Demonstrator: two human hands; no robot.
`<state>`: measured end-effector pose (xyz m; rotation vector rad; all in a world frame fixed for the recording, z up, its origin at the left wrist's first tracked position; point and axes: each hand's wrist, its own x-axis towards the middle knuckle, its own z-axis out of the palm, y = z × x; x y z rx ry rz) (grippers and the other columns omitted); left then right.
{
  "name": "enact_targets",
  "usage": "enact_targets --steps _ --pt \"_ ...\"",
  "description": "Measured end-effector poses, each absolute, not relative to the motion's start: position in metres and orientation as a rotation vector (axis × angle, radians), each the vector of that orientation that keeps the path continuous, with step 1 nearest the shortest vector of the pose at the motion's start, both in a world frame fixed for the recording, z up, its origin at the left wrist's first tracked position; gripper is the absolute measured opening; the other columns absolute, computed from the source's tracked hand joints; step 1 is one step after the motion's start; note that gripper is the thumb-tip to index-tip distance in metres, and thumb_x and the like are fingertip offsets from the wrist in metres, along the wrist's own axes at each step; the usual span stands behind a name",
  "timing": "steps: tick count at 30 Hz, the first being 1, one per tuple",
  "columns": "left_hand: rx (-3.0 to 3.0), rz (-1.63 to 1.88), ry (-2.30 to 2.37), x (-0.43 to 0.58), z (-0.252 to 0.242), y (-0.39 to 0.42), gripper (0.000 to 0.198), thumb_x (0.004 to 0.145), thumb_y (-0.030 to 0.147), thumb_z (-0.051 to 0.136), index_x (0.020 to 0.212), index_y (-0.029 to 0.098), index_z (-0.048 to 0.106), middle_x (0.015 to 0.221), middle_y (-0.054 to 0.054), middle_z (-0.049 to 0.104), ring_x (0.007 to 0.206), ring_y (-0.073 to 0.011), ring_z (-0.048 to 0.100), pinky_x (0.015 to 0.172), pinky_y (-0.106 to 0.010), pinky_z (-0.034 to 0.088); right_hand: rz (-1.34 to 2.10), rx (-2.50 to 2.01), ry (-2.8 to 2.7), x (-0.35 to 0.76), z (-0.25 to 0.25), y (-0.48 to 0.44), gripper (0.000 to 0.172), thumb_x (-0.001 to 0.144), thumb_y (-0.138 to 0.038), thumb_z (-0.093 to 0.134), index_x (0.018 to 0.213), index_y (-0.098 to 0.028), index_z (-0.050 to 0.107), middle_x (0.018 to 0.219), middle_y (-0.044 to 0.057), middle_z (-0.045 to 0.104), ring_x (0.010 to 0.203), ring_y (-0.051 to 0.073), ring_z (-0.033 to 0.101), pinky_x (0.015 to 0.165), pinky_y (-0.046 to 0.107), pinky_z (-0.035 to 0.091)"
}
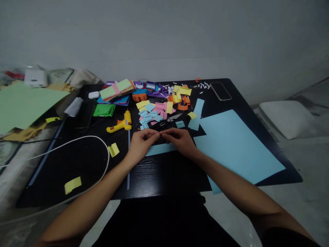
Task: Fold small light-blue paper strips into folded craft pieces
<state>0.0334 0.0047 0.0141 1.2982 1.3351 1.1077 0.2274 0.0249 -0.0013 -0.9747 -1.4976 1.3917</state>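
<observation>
My left hand and my right hand meet fingertip to fingertip over a black table. Both are pinched on a light blue paper strip that lies flat beneath them. Just beyond my fingers lie black-handled scissors and a heap of small blue, pink and yellow paper pieces. A large light blue sheet lies right of my right hand. A yellow glue gun rests left of the heap.
Stacked coloured papers and orange and purple scraps sit at the table's back. A phone lies at the back right. A white cable loops at the left near yellow scraps. A green sheet lies far left.
</observation>
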Motion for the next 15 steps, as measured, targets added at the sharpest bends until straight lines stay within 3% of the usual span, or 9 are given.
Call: enact_targets --steps 6,11,15 --pt "1.283 1.065 1.361 0.0333 0.0152 0.0055 0.023 0.074 0.039 0.077 0.074 0.016 0.076 0.064 -0.001 0.066 0.057 -0.012 0.052 0.054 -0.024 0.037 1.15 -0.962 -1.656 0.2248 -0.0012 0.017 0.014 0.092 -0.027 0.076 0.102 -0.024 0.084 0.095 0.005 0.078 0.088 0.018 0.071 0.08 0.032 0.054" --pt "1.28 1.062 1.379 0.0342 0.0152 0.0051 0.022 0.073 0.038 0.073 0.071 0.016 0.073 0.06 0.0 0.062 0.055 -0.0115 0.048 0.053 -0.024 0.033 1.117 -0.927 -1.699 0.2242 0.0012 0.0141 0.017 0.093 -0.027 0.074 0.106 -0.023 0.084 0.091 0.005 0.075 0.083 0.017 0.069 0.076 0.031 0.053" --pt "1.255 1.073 1.38 0.0343 0.0163 0.0061 0.021 0.071 0.037 0.071 0.071 0.016 0.071 0.06 0.001 0.06 0.055 -0.0117 0.047 0.054 -0.024 0.033 1.283 -0.915 -1.615 0.2272 0.0055 0.0161 0.018 0.091 -0.03 0.075 0.106 -0.024 0.084 0.083 0.002 0.073 0.074 0.015 0.065 0.071 0.03 0.051"
